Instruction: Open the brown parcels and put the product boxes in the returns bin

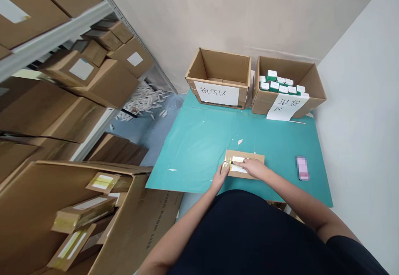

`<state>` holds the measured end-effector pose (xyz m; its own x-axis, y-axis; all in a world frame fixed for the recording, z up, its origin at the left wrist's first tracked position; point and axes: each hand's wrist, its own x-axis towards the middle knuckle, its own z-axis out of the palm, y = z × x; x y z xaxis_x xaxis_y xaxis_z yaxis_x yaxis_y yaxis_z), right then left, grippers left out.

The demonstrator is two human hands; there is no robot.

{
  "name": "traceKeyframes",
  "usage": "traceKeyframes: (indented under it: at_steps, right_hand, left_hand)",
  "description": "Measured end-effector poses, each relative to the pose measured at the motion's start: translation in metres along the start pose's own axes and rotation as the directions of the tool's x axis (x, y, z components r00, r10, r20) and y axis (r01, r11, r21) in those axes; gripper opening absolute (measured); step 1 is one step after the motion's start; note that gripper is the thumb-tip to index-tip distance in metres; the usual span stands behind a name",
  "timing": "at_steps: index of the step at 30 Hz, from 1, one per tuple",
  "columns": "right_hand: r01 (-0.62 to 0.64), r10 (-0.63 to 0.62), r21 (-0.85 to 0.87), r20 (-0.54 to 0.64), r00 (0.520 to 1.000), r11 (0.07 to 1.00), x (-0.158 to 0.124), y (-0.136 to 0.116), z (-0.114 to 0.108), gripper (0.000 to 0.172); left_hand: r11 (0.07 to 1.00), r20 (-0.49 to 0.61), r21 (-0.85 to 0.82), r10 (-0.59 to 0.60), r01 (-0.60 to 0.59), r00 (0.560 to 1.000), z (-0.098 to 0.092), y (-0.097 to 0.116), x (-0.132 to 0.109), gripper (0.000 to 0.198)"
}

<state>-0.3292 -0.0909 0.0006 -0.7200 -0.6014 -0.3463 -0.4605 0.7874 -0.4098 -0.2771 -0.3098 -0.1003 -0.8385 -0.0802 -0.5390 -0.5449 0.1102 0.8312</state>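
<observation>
A small brown cardboard box (249, 175) lies on the teal table top near its front edge, with a white label and clear, yellowish tape at its left end. My left hand (220, 175) grips that left end, its fingers closed about the corner. Over the label, my right hand (252, 167) is closed with the index finger stretched towards the taped end. A small dark tool (232, 163) shows at that fingertip; it looks like a cutter, but most of it is hidden by the hand.
Two open cartons with paper signs stand at the back: the left carton (221, 94) and the right carton (318, 90), which holds several green-and-white boxes (274, 86). A blurred pink phone-like object (302, 168) lies right. A large carton (124, 208) with parcels and loaded shelves (90, 19) flank the left.
</observation>
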Motion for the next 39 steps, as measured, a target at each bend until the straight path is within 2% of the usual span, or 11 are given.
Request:
traceKeyframes:
  at_steps: [4,12,18,24,31,39]
  right_hand:
    - [0.003,-0.002,0.023,-0.006,1.000,1.000,0.001,0.002,0.003,0.055]
    - [0.064,-0.065,-0.040,-0.017,0.998,0.997,0.007,0.006,0.001,0.055]
    - [0.048,-0.049,-0.028,-0.021,0.999,0.998,0.004,0.007,0.003,0.055]
    - [0.032,-0.032,-0.025,0.001,0.999,0.999,0.003,0.011,0.003,0.053]
    - [0.017,-0.017,0.024,0.007,1.000,1.000,-0.007,0.015,-0.001,0.050]
    - [0.010,-0.009,-0.016,0.041,0.999,1.000,-0.028,0.024,-0.014,0.062]
  left_hand:
    - [0.999,-0.003,-0.032,0.016,-0.016,1.000,0.002,-0.001,-0.001,0.065]
    - [1.000,-0.040,-0.025,0.011,-0.012,0.999,0.004,-0.001,-0.001,0.061]
    - [0.999,-0.031,-0.032,0.039,-0.040,0.999,0.004,0.000,-0.002,0.060]
    - [1.000,-0.035,-0.026,0.012,-0.013,0.999,0.004,-0.004,-0.001,0.061]
    - [0.999,-0.037,-0.027,0.023,-0.024,0.999,0.004,-0.002,-0.002,0.059]
    - [1.000,-0.043,-0.024,0.018,-0.019,0.999,0.005,-0.003,-0.001,0.056]
